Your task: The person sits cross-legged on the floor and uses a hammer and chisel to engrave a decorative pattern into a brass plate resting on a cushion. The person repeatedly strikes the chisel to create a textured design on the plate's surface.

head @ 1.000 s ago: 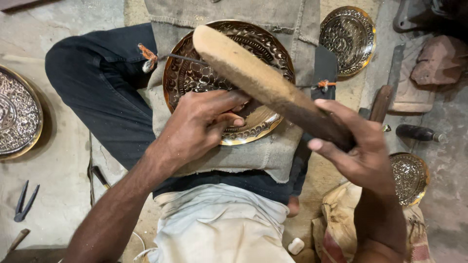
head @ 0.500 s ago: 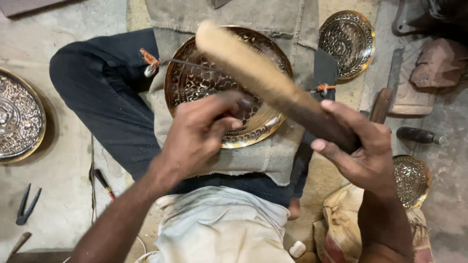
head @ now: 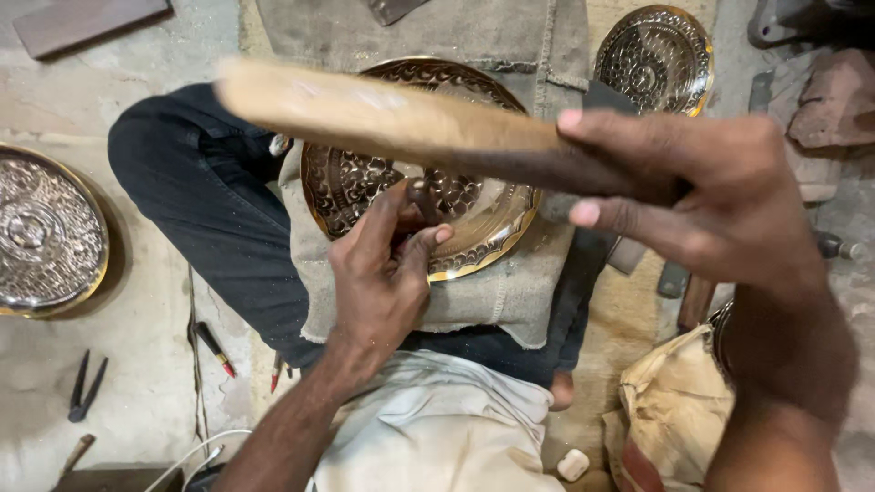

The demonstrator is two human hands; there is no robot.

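Observation:
An engraved round brass plate [head: 474,241] lies on a grey cloth pad [head: 510,296] over my crossed legs. My left hand [head: 383,273] grips a small dark metal punch [head: 421,193] upright, its tip on the plate's patterned face. My right hand [head: 720,205] is raised close to the camera, shut on a long wooden mallet stick [head: 383,114], which stretches leftward above the plate and is blurred.
A silver-and-brass engraved plate [head: 41,232] lies on the floor at the left, another brass plate [head: 652,59] at the upper right. Pliers [head: 82,387] and a red-tipped pencil [head: 217,351] lie on the floor lower left. A tan sack [head: 670,415] sits lower right.
My right hand has lifted the wooden stick up toward the camera, swinging it from a slant to nearly level. My left hand stays on the punch against the plate.

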